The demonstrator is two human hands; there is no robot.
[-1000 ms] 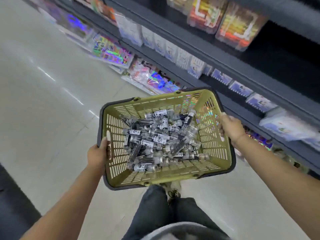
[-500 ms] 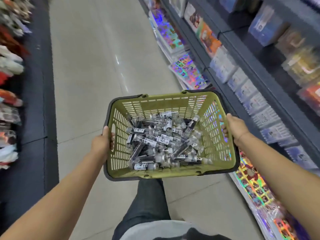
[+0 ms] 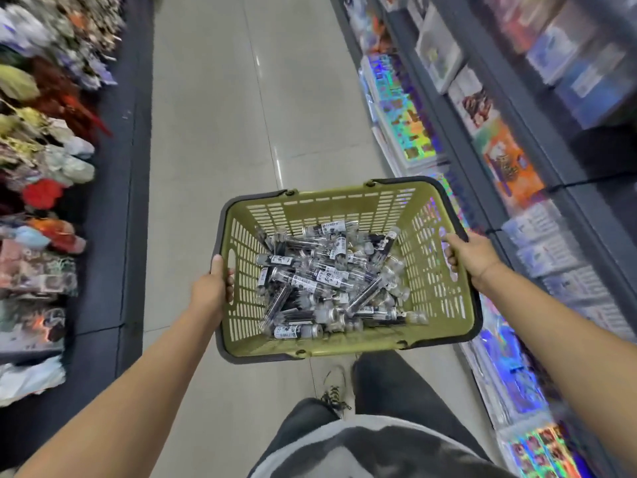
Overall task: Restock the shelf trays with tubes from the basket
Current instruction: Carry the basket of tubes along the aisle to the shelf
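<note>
**Two hands full, tubes heaped between them**

Both hands are taken up with carrying. The left hand (image 3: pixel 212 291) is curled round the left rim of the olive basket (image 3: pixel 327 205), thumb on top beside the handle slot. The right hand (image 3: pixel 470 258) grips the right rim, fingers hooked over the edge. The basket is held out level in the lower centre of the frame, above the aisle floor (image 3: pixel 220 132).

The tubes (image 3: pixel 324 281) lie in a loose heap on the basket's bottom, between the two grips and about as close to one as to the other. Their long axes point every way. Several run across the basket, and a few slant up toward its far right corner, so no single approach suits them all.

The shelving (image 3: pixel 510 108) runs down the right side of the frame, on the right hand's side. It is blurred, and where the tubes belong on it cannot be told. Picking a tube will likely mean freeing one hand first, probably the right one.
</note>
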